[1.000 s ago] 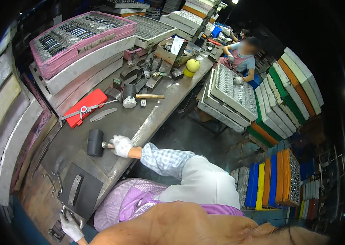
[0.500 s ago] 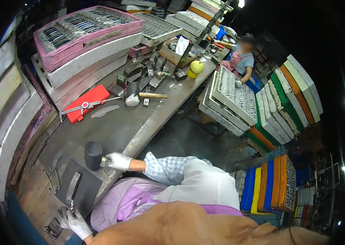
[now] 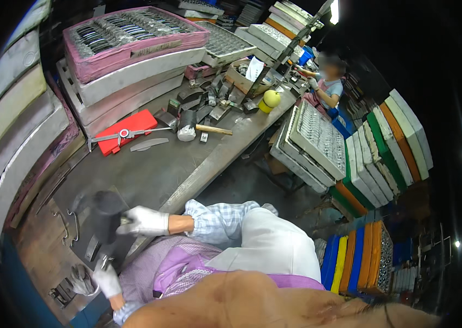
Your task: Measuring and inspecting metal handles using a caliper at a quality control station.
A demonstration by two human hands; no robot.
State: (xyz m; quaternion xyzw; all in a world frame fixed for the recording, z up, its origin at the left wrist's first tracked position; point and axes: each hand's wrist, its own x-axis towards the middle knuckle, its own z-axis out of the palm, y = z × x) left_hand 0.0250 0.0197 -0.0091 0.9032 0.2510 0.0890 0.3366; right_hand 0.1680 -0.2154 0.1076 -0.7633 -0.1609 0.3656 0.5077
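Observation:
My right hand [image 3: 146, 221], in a white glove, is closed on the short handle of a mallet with a black head [image 3: 106, 214]. Motion smears the head, which hangs above a dark flat plate [image 3: 82, 240] at the bench edge. A shiny curved metal strip [image 3: 93, 249] lies on that plate, partly covered by the mallet. My left hand [image 3: 107, 280], also gloved, pinches the near end of the strip. Beside it lies a loose, soiled glove [image 3: 82, 281], next to a small dark metal fixture [image 3: 63, 292].
Two bent metal hooks [image 3: 72, 225] lie left of the plate. Farther up are a caliper on a red case [image 3: 127, 131], another mallet [image 3: 187, 124], metal blocks and a yellow-green ball [image 3: 271, 98]. Stacked trays [image 3: 132, 82] flank the bench. A co-worker [image 3: 326, 87] stands beyond.
The mallet has come left and nearer, over the plate and strip. My left hand has shifted slightly right and up, apart from the loose glove. The co-worker's arms have moved.

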